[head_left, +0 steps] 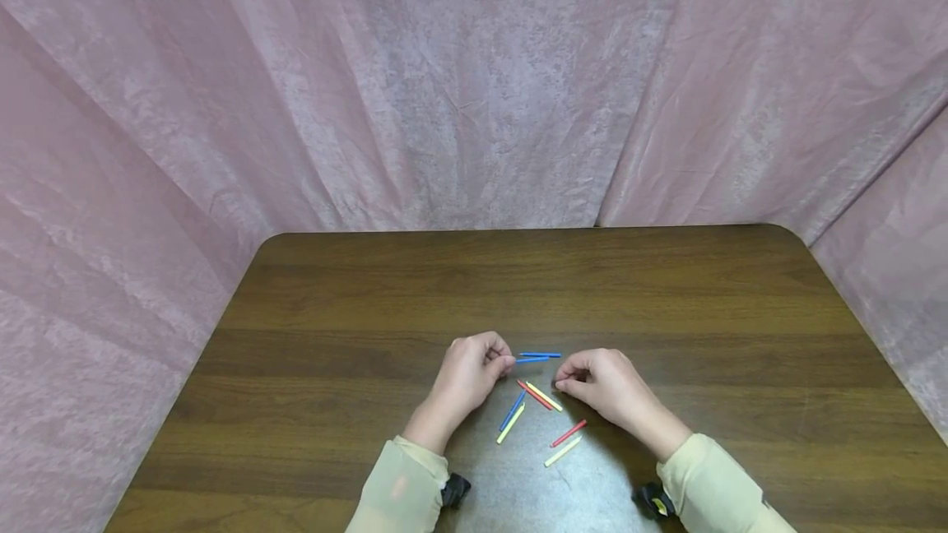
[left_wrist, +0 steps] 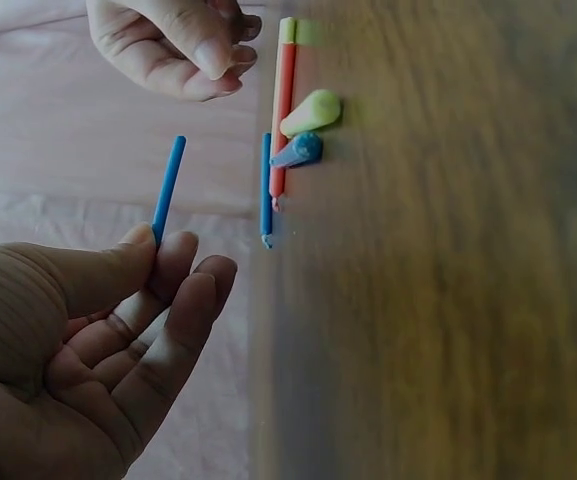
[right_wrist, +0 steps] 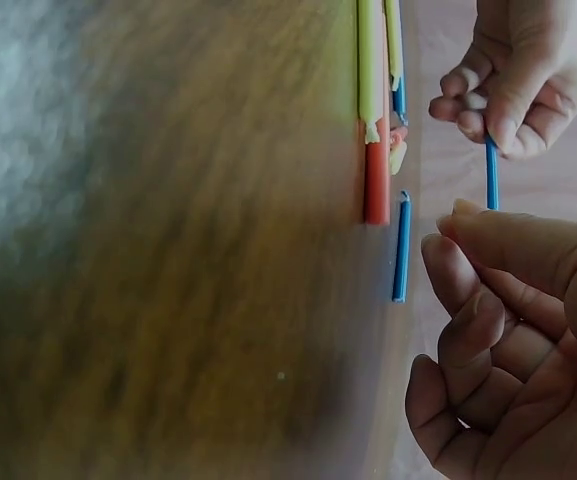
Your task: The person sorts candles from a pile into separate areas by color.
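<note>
In the head view my left hand (head_left: 470, 373) pinches one end of a thin blue candle (left_wrist: 170, 185) between thumb and forefinger. The candle points across toward my right hand (head_left: 607, 385). A second blue candle (head_left: 541, 354) lies on the table just beyond it. My right hand hovers to the right with fingers loosely bent and thumb near the forefinger, and no candle shows between them. Nearer to me, between the hands, a red candle (head_left: 535, 396) lies along a yellow candle (head_left: 548, 398). Beside these lie another blue candle (head_left: 511, 411) and a yellow one (head_left: 510, 424).
Close to the right forearm lie a red candle (head_left: 568, 433) and a pale yellow candle (head_left: 563, 451). The brown wooden table (head_left: 355, 294) reaches back to a pink curtain (head_left: 474, 105), which also hangs along both sides.
</note>
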Demonstrator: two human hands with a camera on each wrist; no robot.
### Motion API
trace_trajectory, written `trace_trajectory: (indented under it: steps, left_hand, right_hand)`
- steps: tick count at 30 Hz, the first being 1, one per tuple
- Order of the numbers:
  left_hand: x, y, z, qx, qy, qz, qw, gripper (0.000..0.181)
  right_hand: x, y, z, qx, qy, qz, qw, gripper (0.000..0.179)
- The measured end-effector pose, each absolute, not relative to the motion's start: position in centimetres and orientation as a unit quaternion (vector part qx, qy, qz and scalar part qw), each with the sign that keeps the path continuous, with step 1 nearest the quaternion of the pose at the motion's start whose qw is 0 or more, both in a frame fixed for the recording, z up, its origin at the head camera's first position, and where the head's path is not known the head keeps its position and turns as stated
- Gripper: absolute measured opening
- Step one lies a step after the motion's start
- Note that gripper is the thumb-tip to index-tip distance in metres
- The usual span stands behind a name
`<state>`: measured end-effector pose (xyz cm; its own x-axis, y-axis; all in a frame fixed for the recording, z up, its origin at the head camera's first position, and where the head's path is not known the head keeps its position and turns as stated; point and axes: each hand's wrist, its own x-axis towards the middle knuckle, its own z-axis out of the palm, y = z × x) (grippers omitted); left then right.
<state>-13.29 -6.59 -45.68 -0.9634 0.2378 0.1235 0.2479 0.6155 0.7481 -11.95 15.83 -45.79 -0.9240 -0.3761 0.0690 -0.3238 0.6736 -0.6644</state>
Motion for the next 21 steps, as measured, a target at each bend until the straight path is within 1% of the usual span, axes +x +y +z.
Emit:
trace_trajectory:
  steps: [8,15,21]
  left_hand:
    - [-14.0,-6.5,-46.0,-0.125,-0.899,-0.42,-0.004,0.012]
    - [-14.6,-6.4,-46.2,-0.129,-0.897,-0.423,0.01,0.012]
    - [-14.9,-6.4,-46.3,-0.134,-0.901,-0.413,0.012,0.011]
  right_hand:
    - [-11.9,15.2,-45.7,-0.223,0.914,-0.339,0.023,0.012]
    - [-12.0,14.6,-45.6,-0.231,0.914,-0.331,0.024,0.012]
    - [-11.9,14.2,-45.7,-0.241,0.914,-0.325,0.023,0.011]
